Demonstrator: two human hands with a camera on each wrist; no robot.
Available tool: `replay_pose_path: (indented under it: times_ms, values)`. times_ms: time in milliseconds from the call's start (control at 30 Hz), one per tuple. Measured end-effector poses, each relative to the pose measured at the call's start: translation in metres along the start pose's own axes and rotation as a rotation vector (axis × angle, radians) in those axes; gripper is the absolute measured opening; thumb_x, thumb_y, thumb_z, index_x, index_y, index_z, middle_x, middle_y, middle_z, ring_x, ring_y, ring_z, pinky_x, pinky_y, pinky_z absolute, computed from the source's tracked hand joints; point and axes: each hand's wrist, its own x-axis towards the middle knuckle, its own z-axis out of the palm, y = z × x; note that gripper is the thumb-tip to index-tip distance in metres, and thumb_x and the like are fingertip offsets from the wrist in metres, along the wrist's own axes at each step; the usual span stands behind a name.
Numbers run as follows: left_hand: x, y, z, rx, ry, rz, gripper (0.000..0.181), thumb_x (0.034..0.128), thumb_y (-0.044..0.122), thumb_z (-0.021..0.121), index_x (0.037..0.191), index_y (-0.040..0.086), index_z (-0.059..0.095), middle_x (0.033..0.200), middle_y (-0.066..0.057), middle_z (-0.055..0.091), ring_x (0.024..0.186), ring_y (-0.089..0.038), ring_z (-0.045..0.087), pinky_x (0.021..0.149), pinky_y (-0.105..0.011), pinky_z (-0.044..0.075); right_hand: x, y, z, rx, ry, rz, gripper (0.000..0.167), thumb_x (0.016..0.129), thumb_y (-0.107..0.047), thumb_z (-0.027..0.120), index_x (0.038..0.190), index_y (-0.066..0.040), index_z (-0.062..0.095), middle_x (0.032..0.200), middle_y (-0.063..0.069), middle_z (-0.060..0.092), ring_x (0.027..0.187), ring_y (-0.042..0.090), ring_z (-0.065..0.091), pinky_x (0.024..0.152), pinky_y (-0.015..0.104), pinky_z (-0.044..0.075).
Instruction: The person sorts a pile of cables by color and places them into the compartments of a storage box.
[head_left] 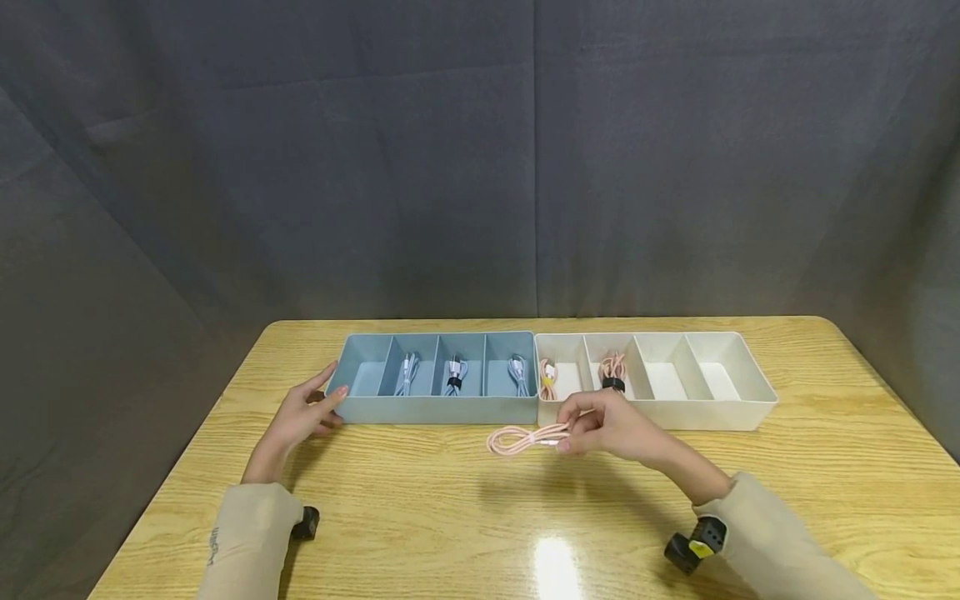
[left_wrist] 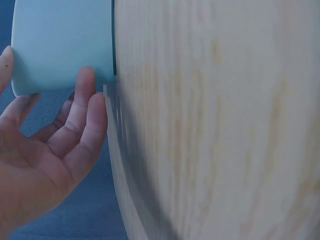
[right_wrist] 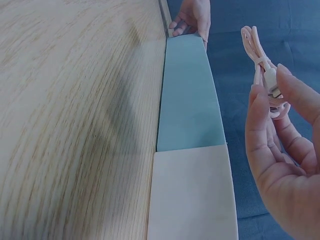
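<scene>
My right hand (head_left: 611, 429) pinches a coiled pink charging cable (head_left: 517, 439) between thumb and fingers, above the table in front of the bins. The coil's loop points left in the head view; its white plug (right_wrist: 271, 80) shows by the fingertips in the right wrist view. At the far left, my left hand (head_left: 303, 412) touches the end of the blue divided bin (head_left: 435, 410). Its thumb lies at the front corner of the rim, and the other fingers, loosely bent, are around the end wall. Right of it, end to end, stands a white divided bin (head_left: 675, 414).
Bluish cables (head_left: 407, 375) lie in three of the blue bin's compartments. Two left compartments of the white bin hold pink cables (head_left: 612, 367), one bundle with a black strap. Both bins stand near the wooden table's (head_left: 420, 508) back edge, before a dark curtain (head_left: 420, 167).
</scene>
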Motion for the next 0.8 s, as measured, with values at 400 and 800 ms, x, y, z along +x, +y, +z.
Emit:
replay_pose_path:
  times_ms: [400, 800]
  values:
    - [0.0, -0.001, 0.001, 0.008, -0.001, 0.009, 0.07, 0.0919, 0.038, 0.052, 0.146, 0.01, 0.018, 0.098, -0.024, 0.051, 0.073, -0.025, 0.063, 0.061, -0.035, 0.052, -0.006, 0.003, -0.009, 0.025, 0.068, 0.024, 0.021, 0.079, -0.007, 0.071, 0.089, 0.006, 0.057, 0.068, 0.015, 0.06, 0.06, 0.027, 0.059, 0.058, 0.037, 0.05]
    - [-0.001, 0.0, 0.001, 0.002, -0.004, 0.001, 0.07, 0.0918, 0.039, 0.051, 0.146, 0.01, 0.017, 0.099, -0.025, 0.05, 0.074, -0.025, 0.063, 0.062, -0.036, 0.052, -0.014, 0.005, -0.016, 0.014, 0.217, 0.085, 0.023, 0.079, -0.006, 0.07, 0.091, 0.009, 0.056, 0.069, 0.014, 0.061, 0.06, 0.022, 0.059, 0.058, 0.038, 0.05]
